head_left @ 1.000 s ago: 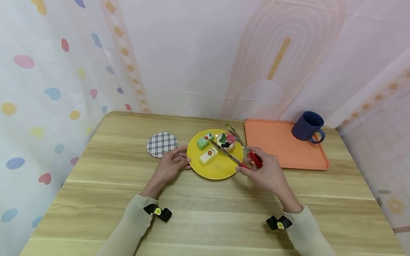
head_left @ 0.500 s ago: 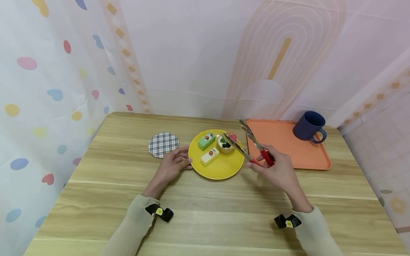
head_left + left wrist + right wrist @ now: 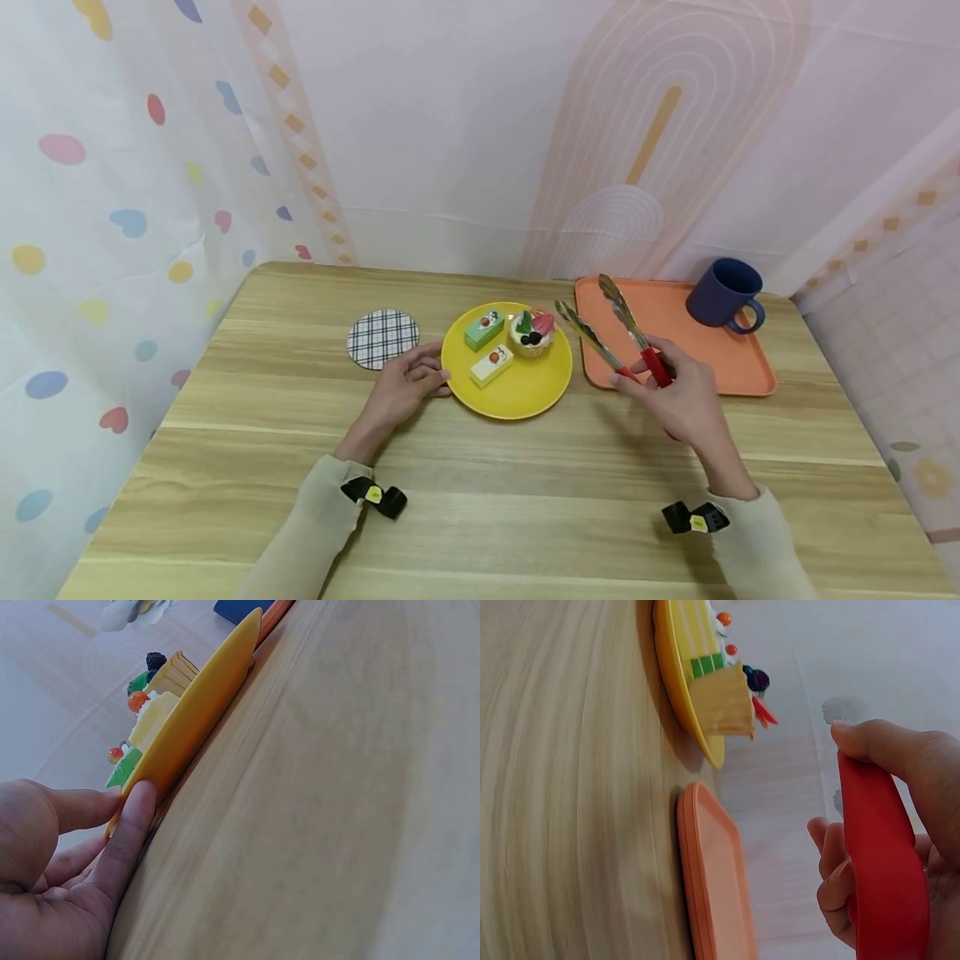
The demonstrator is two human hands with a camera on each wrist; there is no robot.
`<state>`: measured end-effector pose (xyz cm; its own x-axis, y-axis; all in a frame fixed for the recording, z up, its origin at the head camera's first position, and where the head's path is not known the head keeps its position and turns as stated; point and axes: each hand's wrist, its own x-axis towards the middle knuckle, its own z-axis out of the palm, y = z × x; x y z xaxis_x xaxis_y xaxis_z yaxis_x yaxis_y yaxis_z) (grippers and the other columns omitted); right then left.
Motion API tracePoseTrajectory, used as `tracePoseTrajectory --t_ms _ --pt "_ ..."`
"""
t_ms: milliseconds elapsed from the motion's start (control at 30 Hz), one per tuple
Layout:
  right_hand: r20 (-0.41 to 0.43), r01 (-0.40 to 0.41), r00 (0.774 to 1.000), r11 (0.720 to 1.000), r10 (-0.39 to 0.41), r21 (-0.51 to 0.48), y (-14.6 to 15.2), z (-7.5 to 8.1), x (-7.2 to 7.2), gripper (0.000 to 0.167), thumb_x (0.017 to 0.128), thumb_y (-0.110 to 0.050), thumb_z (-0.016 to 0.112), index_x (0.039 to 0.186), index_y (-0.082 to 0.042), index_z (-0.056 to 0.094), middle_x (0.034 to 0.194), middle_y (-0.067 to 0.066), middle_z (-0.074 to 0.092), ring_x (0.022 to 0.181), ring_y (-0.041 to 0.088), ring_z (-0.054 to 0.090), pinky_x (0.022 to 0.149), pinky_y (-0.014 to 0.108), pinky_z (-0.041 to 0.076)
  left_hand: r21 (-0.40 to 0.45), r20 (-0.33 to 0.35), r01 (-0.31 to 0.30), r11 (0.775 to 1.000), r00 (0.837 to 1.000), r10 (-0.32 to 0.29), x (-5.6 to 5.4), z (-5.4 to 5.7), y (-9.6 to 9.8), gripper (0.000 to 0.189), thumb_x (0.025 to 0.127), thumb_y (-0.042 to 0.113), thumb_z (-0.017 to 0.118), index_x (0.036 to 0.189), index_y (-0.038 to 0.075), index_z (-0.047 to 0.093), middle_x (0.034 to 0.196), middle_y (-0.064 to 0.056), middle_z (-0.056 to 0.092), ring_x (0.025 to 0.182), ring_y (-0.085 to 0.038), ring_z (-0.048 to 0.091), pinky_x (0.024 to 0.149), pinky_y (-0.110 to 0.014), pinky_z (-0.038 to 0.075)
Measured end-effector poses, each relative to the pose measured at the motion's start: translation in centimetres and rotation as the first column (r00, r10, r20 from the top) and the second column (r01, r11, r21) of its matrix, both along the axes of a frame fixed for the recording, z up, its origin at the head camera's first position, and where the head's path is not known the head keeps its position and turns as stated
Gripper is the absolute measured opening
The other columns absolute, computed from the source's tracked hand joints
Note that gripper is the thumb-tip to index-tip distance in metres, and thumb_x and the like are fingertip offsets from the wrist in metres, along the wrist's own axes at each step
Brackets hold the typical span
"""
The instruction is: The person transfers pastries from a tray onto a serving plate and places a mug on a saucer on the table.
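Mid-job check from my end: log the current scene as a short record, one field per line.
Left hand: left hand pinches the rim of the yellow plate
Right hand: right hand holds the red-handled tongs
Tongs: spread, nothing between the tips
On plate: green cake piece, pale yellow cake piece, fruit tart
Right of plate: orange tray, with the blue mug at its far right corner
Left of plate: checked round mat
Surface: wooden table
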<state>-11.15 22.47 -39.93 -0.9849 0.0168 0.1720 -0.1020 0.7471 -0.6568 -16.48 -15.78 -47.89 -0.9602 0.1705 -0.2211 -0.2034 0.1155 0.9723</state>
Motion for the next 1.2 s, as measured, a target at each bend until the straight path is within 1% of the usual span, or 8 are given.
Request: tracePoseTrajectory --t_ms 200,433,567,767,1000,1100,1200 --pt "0.007 0.049 0.999 0.999 -0.049 0.016 1.2 0.0 0.3 0.066 0.084 -0.045 0.085 0.135 -0.011 0.061 0.09 0.004 0.074 0.062 0.011 0.055 0.051 0.023 0.044 -0.001 0.0 -0.001 1.0 1.0 0.001 0.0 0.1 0.1 0.053 0.099 0.001 0.065 0.149 0.008 0.05 0.118 -0.018 0.062 0.092 -0.013 0.07 0.083 -0.029 0.067" --pt "-0.006 0.084 0.996 0.996 -0.084 0.024 2.3 0.0 0.5 0.066 0.084 -0.043 0.084 0.137 -0.01 0.061 0.094 0.006 0.076 0.063 0.009 0.055 0.054 0.022 0.045 0.009 -0.005 0.001 1.0 1.0 -0.001 0.0 0.3 0.2 0.052 0.099 0.0 0.064 0.149 0.006 0.05 0.117 -0.019 0.062 0.091 -0.012 0.07 0.083 -0.029 0.067" --pt "0.008 0.105 0.994 0.994 -0.105 0.024 2.7 0.2 0.6 0.069 0.085 -0.044 0.083 0.139 -0.009 0.059 0.096 0.008 0.076 0.065 0.006 0.057 0.056 0.021 0.047 0.008 -0.002 -0.001 1.0 1.0 0.001 0.1 0.3 0.2 0.053 0.099 0.0 0.064 0.149 0.006 0.05 0.116 -0.018 0.061 0.09 -0.012 0.07 0.083 -0.029 0.067" --pt "0.041 0.136 0.99 0.99 -0.137 0.036 3.3 0.4 0.7 0.072 0.085 -0.049 0.082 0.141 -0.01 0.058 0.099 0.009 0.075 0.068 0.008 0.059 0.058 0.022 0.048 0.001 0.01 -0.009 1.0 1.0 0.009 0.1 0.2 0.1 0.053 0.099 0.001 0.065 0.149 0.008 0.05 0.117 -0.018 0.062 0.091 -0.013 0.07 0.083 -0.029 0.067" --pt "0.053 0.162 0.985 0.986 -0.163 0.033 4.1 0.4 1.0 0.07 0.086 -0.048 0.081 0.139 -0.008 0.058 0.101 0.011 0.074 0.07 0.011 0.056 0.057 0.022 0.046 0.0 0.003 -0.015 1.0 1.0 0.015 0.1 0.2 0.1 0.053 0.099 0.001 0.065 0.149 0.008 0.05 0.117 -0.017 0.062 0.091 -0.013 0.07 0.083 -0.029 0.067" --pt "0.057 0.184 0.981 0.982 -0.186 0.046 4.5 0.4 1.1 0.07 0.086 -0.049 0.081 0.139 -0.007 0.059 0.097 0.012 0.073 0.07 0.012 0.055 0.056 0.023 0.045 0.001 0.002 -0.011 1.0 1.0 0.011 0.1 0.2 0.1 0.053 0.099 0.001 0.065 0.149 0.008 0.05 0.117 -0.018 0.062 0.092 -0.013 0.07 0.083 -0.029 0.067" --pt "0.061 0.202 0.977 0.978 -0.205 0.056 4.9 0.3 1.3 0.072 0.087 -0.049 0.08 0.14 -0.006 0.058 0.097 0.013 0.073 0.069 0.008 0.054 0.056 0.022 0.044 0.005 0.001 -0.007 1.0 1.0 0.007 0.1 0.2 0.1 0.053 0.099 0.001 0.065 0.149 0.008 0.05 0.117 -0.018 0.062 0.091 -0.013 0.07 0.083 -0.029 0.067"
